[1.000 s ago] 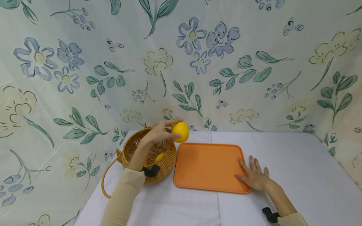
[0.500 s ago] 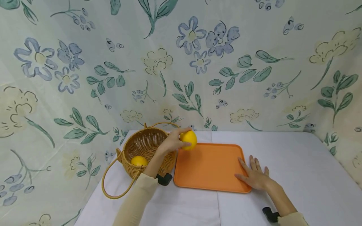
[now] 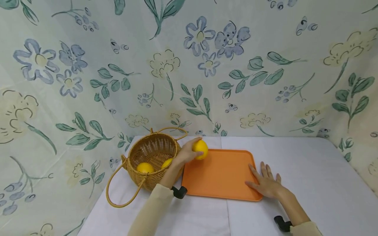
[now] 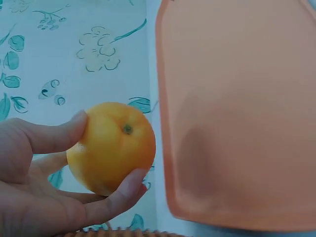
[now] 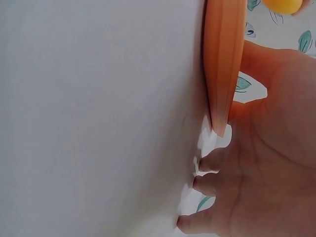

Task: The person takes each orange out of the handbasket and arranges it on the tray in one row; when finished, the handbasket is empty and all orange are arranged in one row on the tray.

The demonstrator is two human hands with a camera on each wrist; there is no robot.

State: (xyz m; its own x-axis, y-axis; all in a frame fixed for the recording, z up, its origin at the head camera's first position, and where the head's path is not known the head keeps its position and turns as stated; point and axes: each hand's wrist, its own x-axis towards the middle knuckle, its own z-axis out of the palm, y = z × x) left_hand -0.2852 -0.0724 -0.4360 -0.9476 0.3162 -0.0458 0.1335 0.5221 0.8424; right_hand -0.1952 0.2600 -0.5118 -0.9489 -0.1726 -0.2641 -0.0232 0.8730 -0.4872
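My left hand (image 3: 186, 154) holds a yellow-orange orange (image 3: 201, 149) between thumb and fingers, above the far left corner of the orange tray (image 3: 221, 177). In the left wrist view, a small green stem mark shows on the orange (image 4: 111, 148). My right hand (image 3: 267, 185) lies at the tray's right edge with fingers spread. The right wrist view shows its thumb side against the tray's rim (image 5: 224, 59) and its other fingertips down on the white cloth. Left of the tray stands a wicker basket (image 3: 153, 180). Inside it lie a yellow round fruit (image 3: 145, 167) and another (image 3: 166, 163), partly hidden.
One basket handle (image 3: 121, 206) hangs out toward the front left, and the other handle (image 3: 174, 128) leans toward the back. A white cloth (image 3: 310, 170) covers the table. Behind it rises a floral curtain (image 3: 189, 82).
My left hand has carried the orange right and lower, from beside the basket's rim to above the tray. The fruits in the basket have come into sight. The right hand stays put.
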